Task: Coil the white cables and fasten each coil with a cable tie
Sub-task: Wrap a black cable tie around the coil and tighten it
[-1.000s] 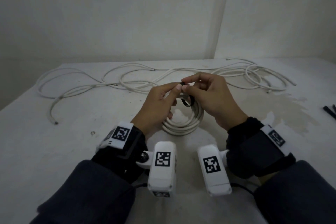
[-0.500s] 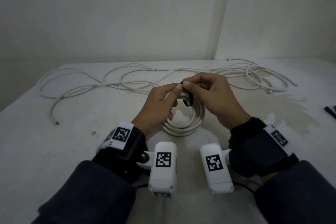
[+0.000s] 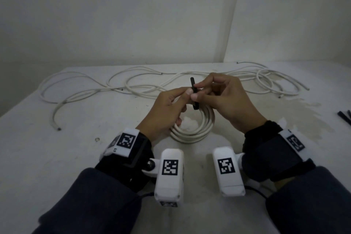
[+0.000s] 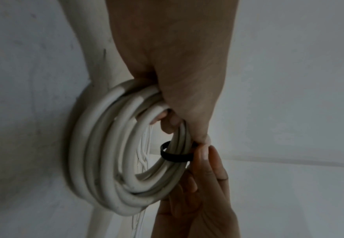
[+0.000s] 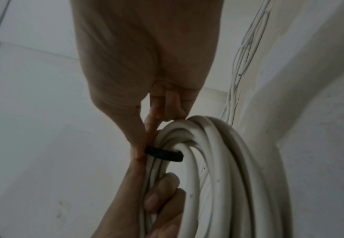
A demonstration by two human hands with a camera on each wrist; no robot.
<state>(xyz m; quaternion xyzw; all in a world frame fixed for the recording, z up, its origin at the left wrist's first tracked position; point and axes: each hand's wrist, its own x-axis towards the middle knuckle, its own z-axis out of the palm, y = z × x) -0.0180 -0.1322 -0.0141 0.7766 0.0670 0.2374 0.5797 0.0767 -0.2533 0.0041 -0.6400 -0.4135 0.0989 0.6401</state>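
A coil of white cable [image 3: 193, 131] stands tilted on the table in front of me, its top lifted. A black cable tie [image 3: 192, 86] loops round the coil's top strands, and its tail sticks up past my fingers. My left hand [image 3: 187, 93] curls its fingers through the coil [image 4: 114, 161], thumb at the cable tie [image 4: 175, 155]. My right hand [image 3: 196, 94] pinches the tie's tail just above the loop. In the right wrist view the cable tie [image 5: 163, 153] sits snug round the coil [image 5: 217, 169].
Loose white cables [image 3: 133, 86] sprawl across the back of the table, with more loops at the back right [image 3: 275, 81]. A cut cable end [image 3: 58, 129] lies at the left. Spare black cable ties [image 3: 344, 118] lie at the right edge. Walls close off the back.
The tie's tail now stands up above my fingers where none showed before. The loop round the coil has drawn smaller. Both hands stay at the top of the coil.
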